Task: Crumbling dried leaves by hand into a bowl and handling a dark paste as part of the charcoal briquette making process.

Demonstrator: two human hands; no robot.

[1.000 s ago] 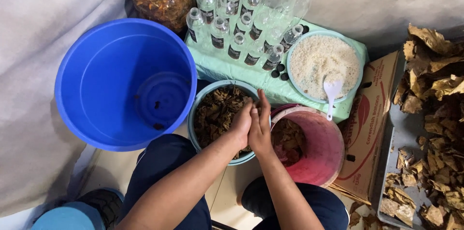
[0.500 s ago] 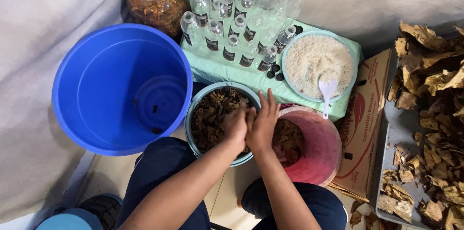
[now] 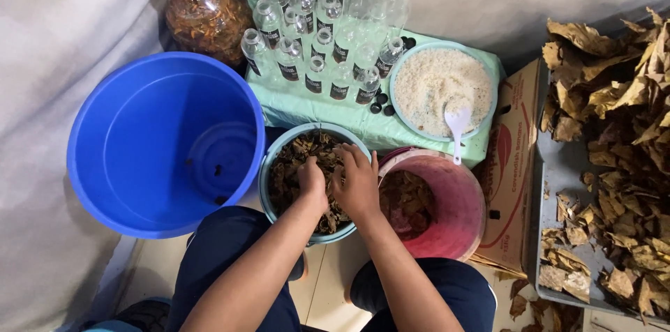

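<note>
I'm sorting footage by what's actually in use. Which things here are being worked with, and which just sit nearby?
In use: left hand and right hand, both pressed into the dried leaf pieces in the teal bowl.

Sitting nearby: blue bucket, pink bucket, bowl of white grains, clear bottles, tray of leaves.

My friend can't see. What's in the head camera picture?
Both hands, left hand and right hand, dig into a teal bowl of dry leaf bits. Around it sit a blue bucket, pink bucket, clear bottles and a rice bowl.
</note>
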